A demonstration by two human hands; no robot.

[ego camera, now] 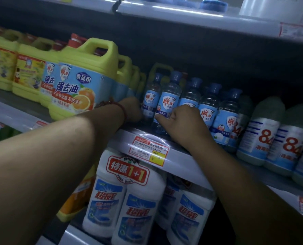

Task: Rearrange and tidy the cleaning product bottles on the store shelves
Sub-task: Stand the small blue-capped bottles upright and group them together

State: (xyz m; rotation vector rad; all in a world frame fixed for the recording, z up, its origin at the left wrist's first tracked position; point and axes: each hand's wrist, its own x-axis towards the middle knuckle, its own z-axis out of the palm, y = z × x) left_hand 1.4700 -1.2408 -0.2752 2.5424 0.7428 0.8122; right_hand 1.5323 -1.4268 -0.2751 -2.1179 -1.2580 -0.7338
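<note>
The middle shelf (182,152) runs from upper left to lower right, with the top shelf (165,13) above it; dark open room shows between the low bottles and that upper board. Largest on it are the yellow jugs (94,68), the front one standing right at the shelf's front lip, its label reading "强去油" and "食品用" beside a pictured orange. Below the lip, white bottles (122,200) in a wrapped pack of 2 carry "特惠1+1" and "超威". At the right, the grey-green disinfectant bottles (260,135) show a red "84" and stand near the edge.

Between jugs and "84" bottles stands a tight row of clear bottles (207,103) with blue caps and blue "雕" labels. The right hand (184,122) grips the front clear bottle (169,101) low down at the lip, fingers (158,117) curled onto its label. The left hand (132,110), a red bracelet (123,108) at the wrist, fills the narrow gap beside the jugs against the leftmost clear bottle (151,96); its fingers are hidden, so their grip cannot be told.

A price tag (148,150) on the lip reads "220g".
</note>
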